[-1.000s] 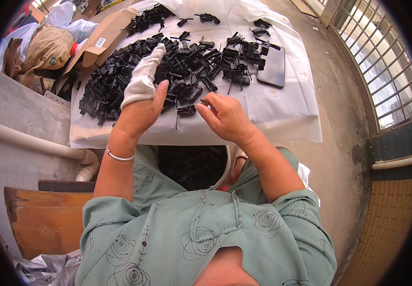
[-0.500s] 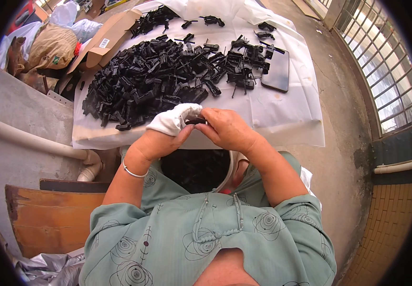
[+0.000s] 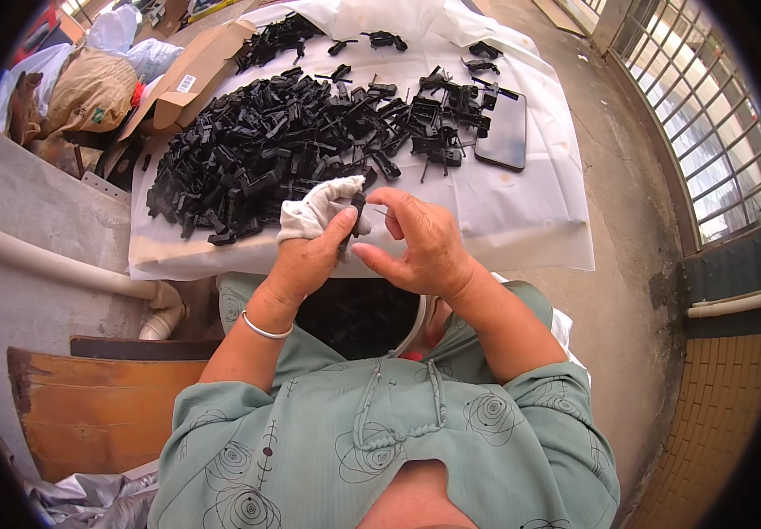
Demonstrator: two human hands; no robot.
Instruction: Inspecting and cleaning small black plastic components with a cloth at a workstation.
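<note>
Left grip [image 3: 319, 236] closed on black part [image 3: 356, 210], bare thumb on its near side, fingers wrapped in white cloth [image 3: 308, 216]. Part stands tilted, top end toward 1 o'clock, above near edge of bench [image 3: 521, 212]. Right grip [image 3: 430, 242] just off the part at 3 o'clock: thumb and forefinger parted, other fingers curled. Thin sliver shows by those fingertips; too small to tell what it is or whether held.

Outward from the hands: big pile [image 3: 248, 145] of similar black parts at 10 o'clock, smaller cluster [image 3: 440, 115] at 1 to 2, dark phone [image 3: 502, 137] flat at 2, just beside cluster. Second heap [image 3: 276, 42] at 11, far side of bench; few loose pieces [image 3: 385, 40] at 12, more at 1. White sheet covers bench.

Off bench: open carton [image 3: 200, 70] and bags [image 3: 94, 88] at 10, pipe [image 3: 63, 260] at 9, brown panel [image 3: 107, 410] at 8. Bracelet [image 3: 266, 327] on left wrist, 7. Tub [image 3: 418, 324] between knees at 6, contents dark, unclear. Brick wall [image 3: 720, 423] at 4, barred window [image 3: 706, 132] between 2 and 3.
</note>
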